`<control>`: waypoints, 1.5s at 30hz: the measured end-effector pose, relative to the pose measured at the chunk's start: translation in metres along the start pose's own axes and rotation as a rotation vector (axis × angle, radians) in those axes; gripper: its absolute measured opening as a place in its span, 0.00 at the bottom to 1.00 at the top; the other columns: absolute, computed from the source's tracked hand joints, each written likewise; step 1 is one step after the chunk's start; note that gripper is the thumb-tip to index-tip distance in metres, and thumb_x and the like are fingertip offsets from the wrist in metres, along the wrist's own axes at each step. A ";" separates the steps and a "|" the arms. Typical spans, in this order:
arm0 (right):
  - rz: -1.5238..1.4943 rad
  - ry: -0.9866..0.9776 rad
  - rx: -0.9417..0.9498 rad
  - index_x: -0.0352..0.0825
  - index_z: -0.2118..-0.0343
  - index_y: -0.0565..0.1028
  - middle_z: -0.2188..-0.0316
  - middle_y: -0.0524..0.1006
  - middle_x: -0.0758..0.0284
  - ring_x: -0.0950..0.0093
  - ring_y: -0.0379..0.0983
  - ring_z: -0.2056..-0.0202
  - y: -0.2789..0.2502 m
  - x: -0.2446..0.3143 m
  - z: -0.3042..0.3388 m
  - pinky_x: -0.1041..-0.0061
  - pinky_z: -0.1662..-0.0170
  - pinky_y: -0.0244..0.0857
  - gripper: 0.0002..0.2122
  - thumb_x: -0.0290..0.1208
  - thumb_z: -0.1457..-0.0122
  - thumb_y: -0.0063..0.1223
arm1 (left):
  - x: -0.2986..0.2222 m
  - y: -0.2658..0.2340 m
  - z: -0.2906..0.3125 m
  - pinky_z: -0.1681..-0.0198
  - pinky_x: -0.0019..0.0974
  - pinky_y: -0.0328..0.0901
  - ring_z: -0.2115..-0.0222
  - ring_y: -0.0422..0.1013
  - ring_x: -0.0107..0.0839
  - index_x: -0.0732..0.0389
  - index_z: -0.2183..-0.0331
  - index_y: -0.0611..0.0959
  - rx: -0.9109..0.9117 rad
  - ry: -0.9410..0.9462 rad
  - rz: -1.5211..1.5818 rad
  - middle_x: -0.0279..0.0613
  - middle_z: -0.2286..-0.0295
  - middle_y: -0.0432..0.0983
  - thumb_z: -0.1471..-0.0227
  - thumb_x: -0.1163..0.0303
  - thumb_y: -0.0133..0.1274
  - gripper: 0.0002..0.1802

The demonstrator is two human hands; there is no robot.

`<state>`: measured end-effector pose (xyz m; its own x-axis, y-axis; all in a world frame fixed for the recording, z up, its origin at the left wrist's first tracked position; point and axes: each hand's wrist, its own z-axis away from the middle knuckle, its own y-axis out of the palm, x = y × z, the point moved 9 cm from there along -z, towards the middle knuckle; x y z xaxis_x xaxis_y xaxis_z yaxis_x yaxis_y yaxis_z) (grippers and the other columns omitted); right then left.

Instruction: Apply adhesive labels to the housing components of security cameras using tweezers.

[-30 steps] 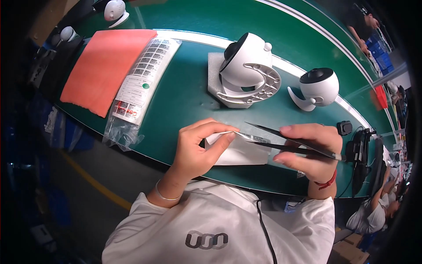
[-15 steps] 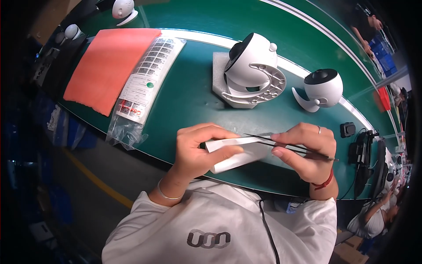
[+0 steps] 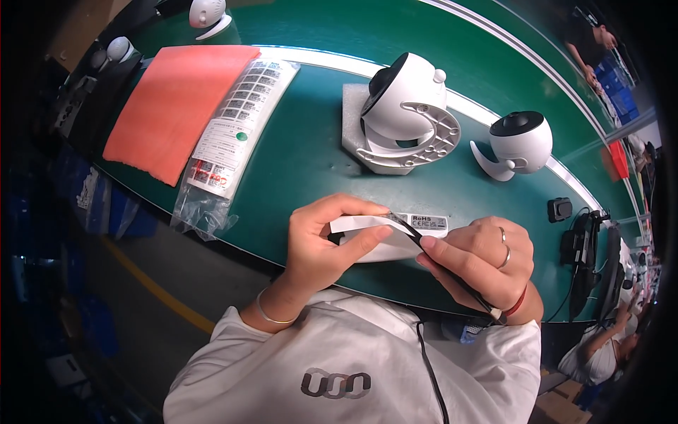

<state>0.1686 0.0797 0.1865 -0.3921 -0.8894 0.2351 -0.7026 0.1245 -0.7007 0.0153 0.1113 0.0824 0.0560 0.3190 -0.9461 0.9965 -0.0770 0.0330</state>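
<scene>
My left hand [image 3: 314,244] grips a folded strip of white label paper [image 3: 388,251] between thumb and fingers, low over the green table's near edge. In my right hand [image 3: 487,258] is a pair of black tweezers [image 3: 452,271], slanting up to the left. Their tips meet the paper's upper edge beside my left fingertips. A small grey printed label [image 3: 428,222] shows just behind the paper, near the tweezers. Whether the tips pinch the label cannot be made out.
A white ball-shaped camera [image 3: 402,99] lies tilted against a white foam block [image 3: 352,116]. Another such camera [image 3: 522,145] stands to its right. Left are a coral foam sheet [image 3: 180,106] and bagged label sheets [image 3: 236,131]. A black cube [image 3: 558,208] and cables [image 3: 580,247] lie right.
My right hand has turned, and the tweezers now slope more steeply, tips at my left fingers. The paper has tilted, and the grey printed label has come into view.
</scene>
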 end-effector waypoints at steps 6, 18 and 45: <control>0.122 -0.107 -0.001 0.31 0.72 0.80 0.81 0.73 0.72 0.79 0.71 0.80 0.006 0.010 0.004 0.82 0.79 0.62 0.10 0.20 0.62 0.65 | 0.004 0.002 0.001 0.57 0.29 0.68 0.62 0.75 0.28 0.68 0.64 0.82 0.012 -0.064 0.129 0.44 0.64 0.78 0.57 0.80 0.63 0.14; 0.212 -0.194 -0.019 0.30 0.73 0.80 0.82 0.73 0.72 0.79 0.71 0.81 0.011 0.012 0.005 0.83 0.79 0.64 0.08 0.21 0.61 0.60 | 0.008 0.007 0.002 0.53 0.32 0.67 0.58 0.73 0.28 0.68 0.65 0.80 0.027 -0.164 0.307 0.42 0.62 0.75 0.54 0.83 0.56 0.11; 0.316 -0.178 -0.121 0.30 0.73 0.80 0.83 0.73 0.73 0.82 0.69 0.81 0.019 0.016 0.011 0.84 0.76 0.60 0.07 0.22 0.58 0.62 | -0.028 0.003 0.008 0.64 0.35 0.72 0.67 0.78 0.40 0.66 0.66 0.81 -0.190 0.309 -0.497 0.48 0.68 0.80 0.62 0.80 0.64 0.16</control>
<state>0.1554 0.0629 0.1692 -0.4990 -0.8598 -0.1082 -0.6325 0.4467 -0.6327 0.0166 0.0941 0.1067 -0.4315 0.5348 -0.7266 0.8998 0.3124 -0.3044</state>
